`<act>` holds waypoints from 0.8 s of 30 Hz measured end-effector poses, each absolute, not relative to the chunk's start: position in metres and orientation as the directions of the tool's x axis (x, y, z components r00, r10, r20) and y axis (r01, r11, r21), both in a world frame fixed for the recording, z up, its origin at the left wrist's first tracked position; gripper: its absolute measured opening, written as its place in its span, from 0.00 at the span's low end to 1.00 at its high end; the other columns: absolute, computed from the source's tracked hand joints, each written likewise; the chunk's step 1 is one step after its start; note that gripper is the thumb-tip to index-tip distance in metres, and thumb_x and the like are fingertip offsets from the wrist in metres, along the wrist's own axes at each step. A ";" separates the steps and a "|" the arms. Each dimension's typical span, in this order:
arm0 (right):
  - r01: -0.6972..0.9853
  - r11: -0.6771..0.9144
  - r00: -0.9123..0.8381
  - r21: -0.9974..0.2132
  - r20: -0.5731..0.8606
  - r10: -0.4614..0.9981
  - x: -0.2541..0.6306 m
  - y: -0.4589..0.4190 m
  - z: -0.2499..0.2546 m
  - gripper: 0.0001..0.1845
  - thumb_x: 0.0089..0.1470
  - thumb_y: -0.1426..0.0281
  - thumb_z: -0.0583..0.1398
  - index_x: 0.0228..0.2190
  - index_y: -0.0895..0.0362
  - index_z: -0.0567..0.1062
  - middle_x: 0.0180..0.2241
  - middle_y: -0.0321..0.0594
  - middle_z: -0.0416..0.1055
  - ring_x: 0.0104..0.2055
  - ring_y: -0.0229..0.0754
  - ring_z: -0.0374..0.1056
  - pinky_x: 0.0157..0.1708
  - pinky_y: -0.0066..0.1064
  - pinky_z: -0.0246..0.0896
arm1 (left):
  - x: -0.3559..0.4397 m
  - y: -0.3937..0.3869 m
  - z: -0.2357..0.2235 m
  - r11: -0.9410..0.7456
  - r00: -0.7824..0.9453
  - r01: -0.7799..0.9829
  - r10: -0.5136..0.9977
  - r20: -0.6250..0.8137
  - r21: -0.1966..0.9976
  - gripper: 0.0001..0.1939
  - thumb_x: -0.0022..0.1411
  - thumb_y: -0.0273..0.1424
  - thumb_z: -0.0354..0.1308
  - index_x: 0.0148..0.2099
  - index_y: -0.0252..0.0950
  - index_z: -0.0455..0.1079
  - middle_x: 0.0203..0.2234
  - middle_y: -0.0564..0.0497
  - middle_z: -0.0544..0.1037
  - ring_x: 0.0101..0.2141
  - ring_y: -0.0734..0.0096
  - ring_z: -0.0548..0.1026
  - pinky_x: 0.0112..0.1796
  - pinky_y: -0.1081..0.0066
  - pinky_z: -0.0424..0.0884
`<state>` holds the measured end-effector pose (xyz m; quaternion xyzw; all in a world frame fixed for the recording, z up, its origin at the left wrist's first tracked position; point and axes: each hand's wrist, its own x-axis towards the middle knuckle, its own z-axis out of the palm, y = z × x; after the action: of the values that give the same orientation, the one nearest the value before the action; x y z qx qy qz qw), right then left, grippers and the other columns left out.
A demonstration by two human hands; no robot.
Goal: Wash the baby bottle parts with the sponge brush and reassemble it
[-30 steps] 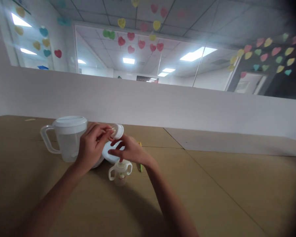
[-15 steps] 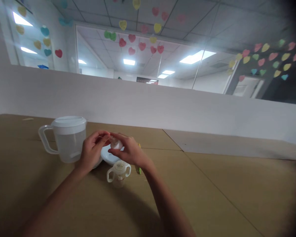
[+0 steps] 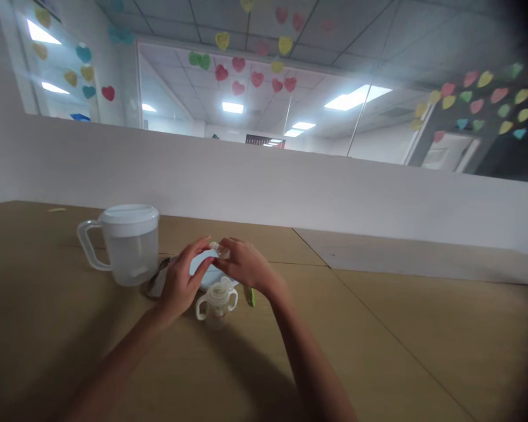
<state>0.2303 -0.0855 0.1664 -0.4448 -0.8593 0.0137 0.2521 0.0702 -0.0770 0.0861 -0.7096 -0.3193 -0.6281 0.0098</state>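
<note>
- The left hand (image 3: 180, 284) had its fingers curved and apart from the thumb. I could not see anything gripped in them, and whether their tips touched the clear piece I could not tell.
- The right hand (image 3: 249, 266) had its fingers bent over a small clear piece (image 3: 222, 251), which appeared gripped between them and the thumb. The fingers covered much of it.
- The clear piece was thus between the two hands, above the worktop (image 3: 378, 340), and the two thumbs nearly met below it.
- The cup (image 3: 217, 303) stood upright on the worktop, below the fingers of both hands and nearer to the person. It had two white handles, and no fingers were around it.
- A white dish (image 3: 216, 277) lay under the fingers, just behind the cup, and was partly hidden.
- A dark-rimmed thing (image 3: 152, 285) was just left of the left hand, too covered to name.
- The jug (image 3: 132, 252), with its white lid on, stood farther left of the left fingers.
- A green thing (image 3: 251, 296) lay below the right fingers, to the right of the cup.
</note>
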 end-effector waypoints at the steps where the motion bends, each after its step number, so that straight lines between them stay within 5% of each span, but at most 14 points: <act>1: 0.772 0.588 -0.454 -0.243 0.438 0.776 0.233 -0.084 0.168 0.09 0.56 0.66 0.60 0.34 0.61 0.73 0.33 0.41 0.69 0.35 0.39 0.64 0.37 0.31 0.56 | 0.072 -0.073 0.074 -0.788 0.017 0.431 0.495 0.869 0.440 0.21 0.65 0.37 0.53 0.59 0.38 0.61 0.47 0.45 0.76 0.46 0.66 0.75 0.47 0.65 0.71; 5: 0.774 0.585 -0.438 -0.244 0.462 0.771 0.243 -0.073 0.167 0.11 0.56 0.66 0.60 0.27 0.61 0.75 0.31 0.41 0.66 0.36 0.38 0.61 0.37 0.29 0.55 | 0.078 -0.060 0.019 -0.740 0.170 0.373 0.648 0.742 0.560 0.34 0.60 0.42 0.56 0.65 0.39 0.51 0.52 0.41 0.72 0.53 0.57 0.70 0.53 0.55 0.65; 9: 0.722 0.603 -0.528 -0.339 0.292 0.797 0.252 -0.065 0.163 0.10 0.53 0.66 0.63 0.29 0.61 0.78 0.31 0.39 0.68 0.33 0.35 0.62 0.33 0.26 0.55 | 0.080 -0.056 -0.015 -0.714 0.182 0.368 0.683 0.707 0.595 0.40 0.54 0.44 0.61 0.65 0.40 0.50 0.51 0.41 0.72 0.50 0.56 0.72 0.50 0.55 0.69; 16: 0.670 0.555 -0.534 -0.494 0.198 0.822 0.258 -0.061 0.163 0.12 0.45 0.70 0.67 0.36 0.59 0.81 0.23 0.33 0.70 0.28 0.33 0.63 0.28 0.23 0.54 | 0.081 -0.059 -0.017 -0.699 0.131 0.396 0.685 0.716 0.596 0.42 0.51 0.44 0.64 0.64 0.36 0.52 0.46 0.40 0.76 0.45 0.56 0.76 0.45 0.60 0.74; 24: 0.672 0.501 -0.577 -0.546 0.038 0.816 0.260 -0.055 0.157 0.13 0.42 0.77 0.65 0.35 0.61 0.81 0.28 0.38 0.76 0.30 0.35 0.69 0.31 0.23 0.61 | 0.081 -0.058 -0.019 -0.724 0.126 0.497 0.606 0.785 0.478 0.37 0.51 0.45 0.64 0.60 0.37 0.60 0.46 0.40 0.77 0.45 0.55 0.76 0.46 0.58 0.73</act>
<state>0.2595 -0.0549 0.1573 -0.4356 -0.8536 0.2449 0.1469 0.0811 -0.0577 -0.0185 -0.7486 -0.3685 -0.5489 -0.0494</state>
